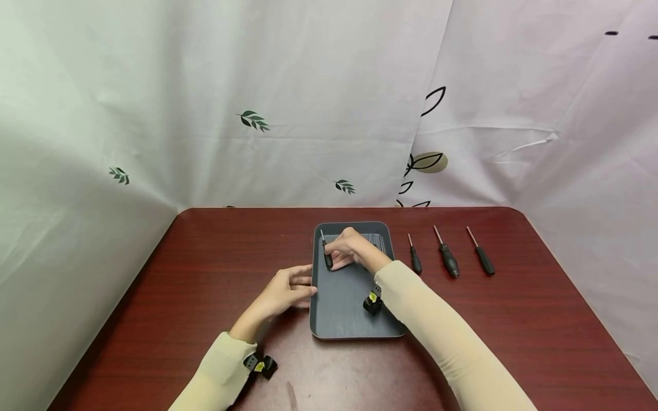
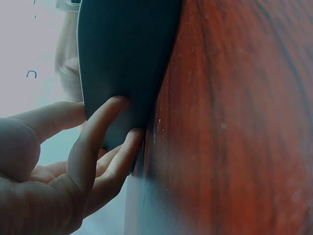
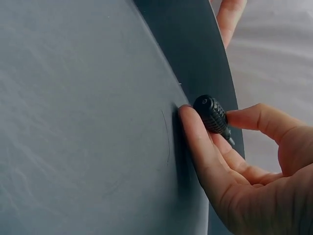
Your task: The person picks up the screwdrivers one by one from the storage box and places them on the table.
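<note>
Hands (image 1: 284, 291) astride left tray rim (image 1: 312, 314)

Below frame centre, your right hand (image 1: 352, 248) pinches a screwdriver (image 1: 329, 262) over the grey tray (image 1: 338, 311) — your left hand (image 1: 284, 290) touches the tray's side — and three other screwdrivers (image 1: 449, 261) lie centre-right.

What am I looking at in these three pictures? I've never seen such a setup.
No robot here: these are a person's bare left hand and right hand. The wide picture comes from a camera worn on the head; the two close ones come from a camera on each wrist. On the reddish table lie a grey tray and, to its right, three screwdrivers. The right hand pinches another, black-handled screwdriver near the tray's left wall; the left hand's fingers touch that wall from outside. Thin shapes at the tray's far end are unclear.
</note>
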Available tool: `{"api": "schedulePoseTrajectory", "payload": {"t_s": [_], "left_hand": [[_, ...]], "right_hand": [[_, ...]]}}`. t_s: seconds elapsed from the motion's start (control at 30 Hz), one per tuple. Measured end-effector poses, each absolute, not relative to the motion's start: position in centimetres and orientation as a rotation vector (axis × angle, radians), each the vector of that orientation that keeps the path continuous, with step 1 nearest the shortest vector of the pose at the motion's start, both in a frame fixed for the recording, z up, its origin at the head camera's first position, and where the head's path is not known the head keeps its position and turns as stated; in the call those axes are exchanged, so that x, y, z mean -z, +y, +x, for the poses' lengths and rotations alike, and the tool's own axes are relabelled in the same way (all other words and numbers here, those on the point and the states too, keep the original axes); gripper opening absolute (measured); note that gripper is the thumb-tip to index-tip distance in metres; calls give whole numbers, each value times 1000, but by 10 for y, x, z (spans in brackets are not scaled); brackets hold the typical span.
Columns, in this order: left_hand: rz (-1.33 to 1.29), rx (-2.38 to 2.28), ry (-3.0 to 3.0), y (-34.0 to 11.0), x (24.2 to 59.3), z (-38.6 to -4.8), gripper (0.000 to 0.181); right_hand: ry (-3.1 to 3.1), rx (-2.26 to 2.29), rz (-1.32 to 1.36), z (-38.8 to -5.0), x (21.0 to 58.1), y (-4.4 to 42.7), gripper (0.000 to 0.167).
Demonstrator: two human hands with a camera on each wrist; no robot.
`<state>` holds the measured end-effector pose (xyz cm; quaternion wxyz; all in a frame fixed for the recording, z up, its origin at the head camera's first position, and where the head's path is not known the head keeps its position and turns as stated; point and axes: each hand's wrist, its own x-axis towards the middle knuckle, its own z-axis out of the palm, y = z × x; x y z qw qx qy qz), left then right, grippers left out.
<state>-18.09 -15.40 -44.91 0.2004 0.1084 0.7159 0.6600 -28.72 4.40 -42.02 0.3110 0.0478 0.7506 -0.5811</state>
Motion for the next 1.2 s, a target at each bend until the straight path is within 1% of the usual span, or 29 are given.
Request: {"api": "schedulePoseTrajectory", "payload": {"t_s": [0.3, 1.2], "left_hand": [[303, -1848, 1998, -154, 449, -181, 63], [295, -1850, 2008, -153, 450, -181, 62]], "right_hand": [[1933, 1572, 124, -287, 418, 48, 28], [1851, 1606, 97, -290, 409, 65, 28]]}}
